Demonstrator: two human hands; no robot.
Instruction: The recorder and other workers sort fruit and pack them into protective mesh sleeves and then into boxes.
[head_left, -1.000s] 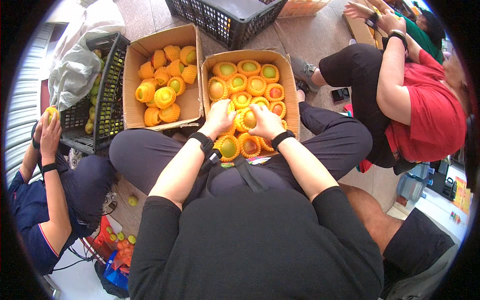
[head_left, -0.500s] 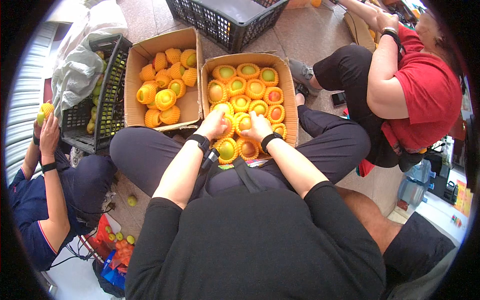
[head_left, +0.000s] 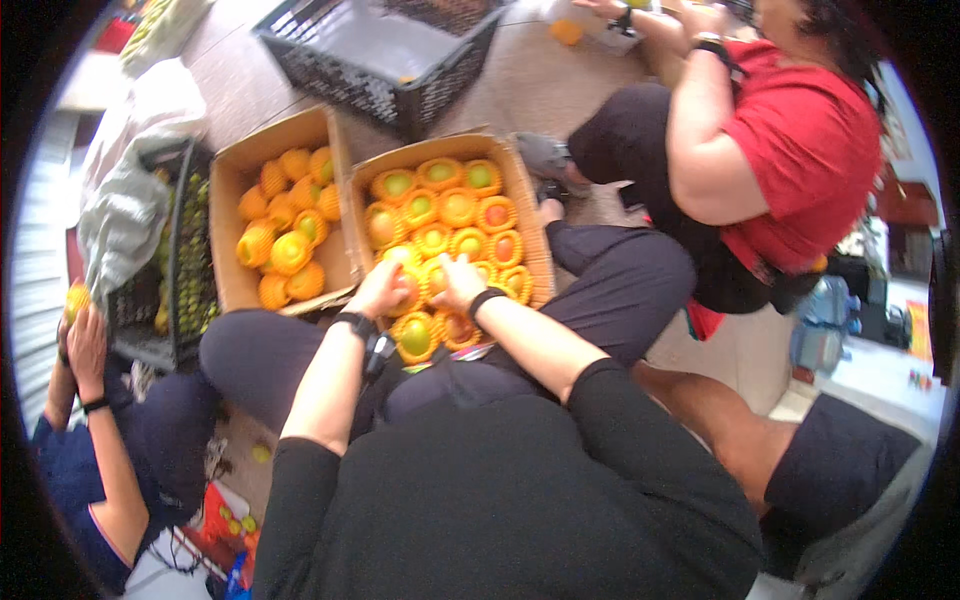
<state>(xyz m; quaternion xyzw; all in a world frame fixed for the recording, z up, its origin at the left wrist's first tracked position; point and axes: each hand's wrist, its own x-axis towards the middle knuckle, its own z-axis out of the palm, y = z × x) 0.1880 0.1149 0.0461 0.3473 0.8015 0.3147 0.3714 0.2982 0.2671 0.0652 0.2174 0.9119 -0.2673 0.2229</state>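
In front of me a cardboard box (head_left: 538,215) holds rows of round green, yellow and reddish fruit (head_left: 457,207), each sitting in an orange-yellow foam net. My left hand (head_left: 383,288) reaches into its near part, fingers curled on a netted fruit at the left side. Close beside it, my right hand (head_left: 460,284) has its fingers bent down around a neighbouring netted fruit (head_left: 435,278). Blur and the hands themselves hide part of both fruits. Nearer to me, a greenish netted fruit (head_left: 415,337) lies in the front row.
A second cardboard box (head_left: 228,235) with loosely piled netted fruit adjoins on the left. Beyond it stands a black crate (head_left: 190,240) of green fruit. Another black crate (head_left: 410,98) is at the back. A co-worker in red (head_left: 800,150) sits right; another person's hands (head_left: 85,345) hold netted fruit at left.
My view has turned and shifted, so the boxes appear further left and lower. Both hands stay on the fruit in the near part of the box, with only slight finger movement.
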